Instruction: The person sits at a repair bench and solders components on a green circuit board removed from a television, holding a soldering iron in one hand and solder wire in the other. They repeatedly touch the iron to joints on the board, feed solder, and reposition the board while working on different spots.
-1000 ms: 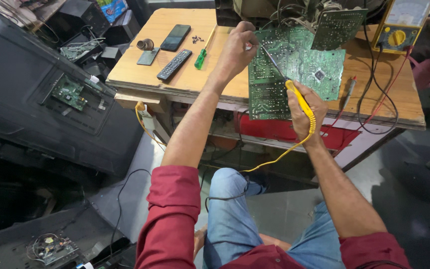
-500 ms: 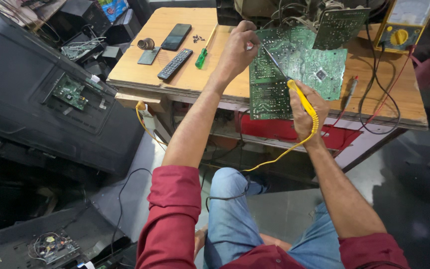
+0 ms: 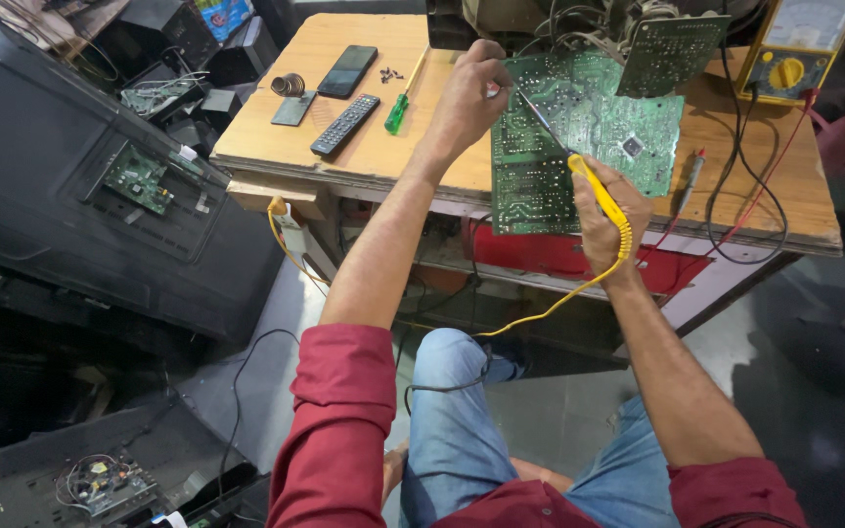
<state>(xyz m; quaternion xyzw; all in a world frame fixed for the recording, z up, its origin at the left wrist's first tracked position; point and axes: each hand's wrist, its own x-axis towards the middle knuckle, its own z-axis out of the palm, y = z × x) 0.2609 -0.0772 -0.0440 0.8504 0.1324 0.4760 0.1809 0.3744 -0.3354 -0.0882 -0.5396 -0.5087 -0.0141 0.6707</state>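
Observation:
A large green circuit board (image 3: 579, 147) lies solder side up on a wooden workbench (image 3: 364, 147). My right hand (image 3: 606, 213) grips a yellow-handled soldering iron (image 3: 594, 191), its metal tip touching the board near its upper left. The iron's yellow cord runs down under the bench. My left hand (image 3: 466, 98) rests at the board's upper left corner, fingers pinched on something small and thin that I cannot make out.
On the bench's left part lie a green screwdriver (image 3: 398, 110), a black remote (image 3: 344, 124), a dark phone (image 3: 348, 70) and small screws. A yellow multimeter (image 3: 796, 54) with red and black leads stands at the back right. An opened black television back (image 3: 100, 196) leans at left.
Both hands have stayed at the board; the view has shifted only slightly.

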